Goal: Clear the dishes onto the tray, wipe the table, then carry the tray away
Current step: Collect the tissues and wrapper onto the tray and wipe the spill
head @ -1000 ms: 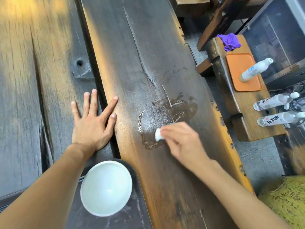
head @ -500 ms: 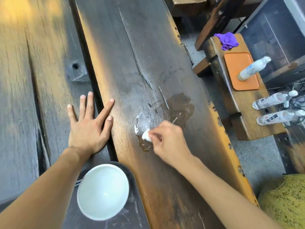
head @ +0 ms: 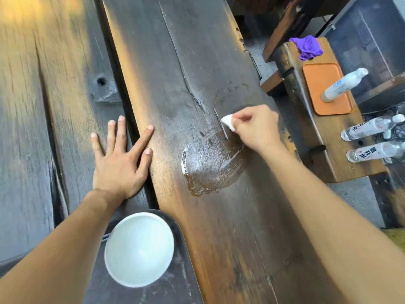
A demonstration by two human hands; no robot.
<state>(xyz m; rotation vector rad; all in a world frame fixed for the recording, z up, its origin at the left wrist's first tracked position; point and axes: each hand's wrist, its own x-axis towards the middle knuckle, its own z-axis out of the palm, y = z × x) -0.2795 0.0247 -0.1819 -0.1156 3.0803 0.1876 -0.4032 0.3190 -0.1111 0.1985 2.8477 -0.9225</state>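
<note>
One white wad [head: 228, 123], maybe tissue, pinched in right hand [head: 254, 128], crumpled.

A single wide-angle camera worn on the person's head looks forward and steeply down onto the wooden table [head: 197, 62], close enough that both forearms enter from the near edge and the left hand [head: 118, 163] and right hand [head: 254, 128] sit around mid-frame. The planks run from near to far at a slant, and the view bows at the edges; a dark tray [head: 175, 270] with a white bowl [head: 139, 249] lies at the near edge, cut off by the frame. At the far right it takes in a lower wooden bench [head: 306, 132] beside the table, and with only one view no part of the scene is shared with another.
</note>
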